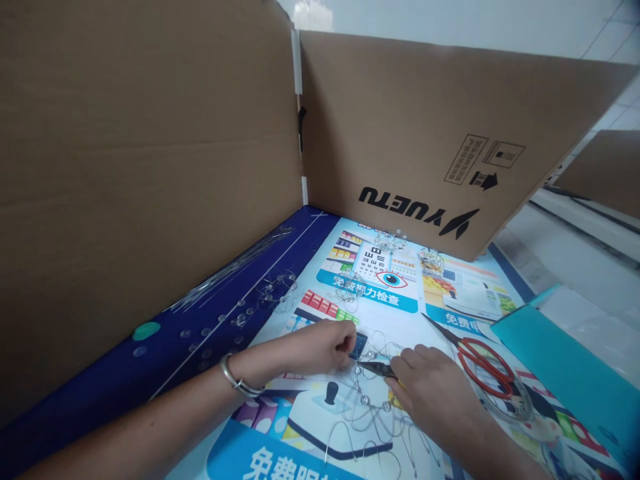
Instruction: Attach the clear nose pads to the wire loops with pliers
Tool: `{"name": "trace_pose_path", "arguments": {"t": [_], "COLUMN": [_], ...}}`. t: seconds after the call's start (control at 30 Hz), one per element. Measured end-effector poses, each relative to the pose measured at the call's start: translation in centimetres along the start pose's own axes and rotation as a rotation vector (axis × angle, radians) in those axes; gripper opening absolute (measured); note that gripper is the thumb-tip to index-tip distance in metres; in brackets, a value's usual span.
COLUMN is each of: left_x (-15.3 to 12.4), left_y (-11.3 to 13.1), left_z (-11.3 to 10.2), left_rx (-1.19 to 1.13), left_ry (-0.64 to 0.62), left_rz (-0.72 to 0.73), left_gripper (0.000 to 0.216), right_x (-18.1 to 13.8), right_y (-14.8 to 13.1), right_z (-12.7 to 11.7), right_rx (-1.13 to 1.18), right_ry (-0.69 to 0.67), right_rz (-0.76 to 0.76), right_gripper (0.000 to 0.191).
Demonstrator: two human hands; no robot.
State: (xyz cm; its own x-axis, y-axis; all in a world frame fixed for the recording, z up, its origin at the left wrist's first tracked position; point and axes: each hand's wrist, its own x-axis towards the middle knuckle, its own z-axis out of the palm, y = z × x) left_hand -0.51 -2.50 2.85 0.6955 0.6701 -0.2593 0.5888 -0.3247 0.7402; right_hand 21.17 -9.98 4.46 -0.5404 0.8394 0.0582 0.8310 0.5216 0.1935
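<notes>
My left hand point(320, 347), with a metal bracelet on its wrist, is closed in a pinch on a thin wire of a beaded wire piece point(370, 410) that lies on a printed poster point(305, 460). My right hand point(430, 390) is closed round a small dark plier-like tool point(376, 367) whose tip meets the wire right beside my left fingertips. The wire piece is made of looped silver wires with clear beads and spreads toward me under both hands.
Red-handled scissors point(483, 367) lie to the right of my right hand. A teal sheet point(565, 370) lies further right. Straight wires point(235, 267) and loose clear beads point(240, 319) rest at left by tall cardboard walls point(150, 167). More beaded wire pieces point(393, 243) sit at the back.
</notes>
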Motion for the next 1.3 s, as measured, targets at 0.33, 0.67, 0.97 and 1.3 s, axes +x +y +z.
{"name": "trace_pose_path", "arguments": {"t": [0.33,0.67,0.97,1.3], "left_x": [-0.1,-0.2,-0.4,-0.7], "left_y": [-0.1,0.0,0.5,0.7], "left_z": [-0.1,0.1,-0.3,-0.5], "left_rx": [0.024,0.04,0.054,0.024], "left_ry": [0.013,0.012,0.004,-0.03], "left_rz": [0.014,0.056,0.073,0.056], "left_gripper": [0.012,0.011,0.01,0.011], "right_x": [-0.1,-0.1,-0.3,-0.2], "right_y": [0.0,0.1,0.6,0.9], "right_z": [-0.1,-0.7,-0.3,-0.4], "right_rx": [0.045,0.028,0.022,0.046], "right_ry": [-0.018,-0.021,0.019,0.039], "right_rz": [0.01,-0.007,-0.025,-0.023], "right_gripper": [0.009,0.011,0.012,0.011]}}
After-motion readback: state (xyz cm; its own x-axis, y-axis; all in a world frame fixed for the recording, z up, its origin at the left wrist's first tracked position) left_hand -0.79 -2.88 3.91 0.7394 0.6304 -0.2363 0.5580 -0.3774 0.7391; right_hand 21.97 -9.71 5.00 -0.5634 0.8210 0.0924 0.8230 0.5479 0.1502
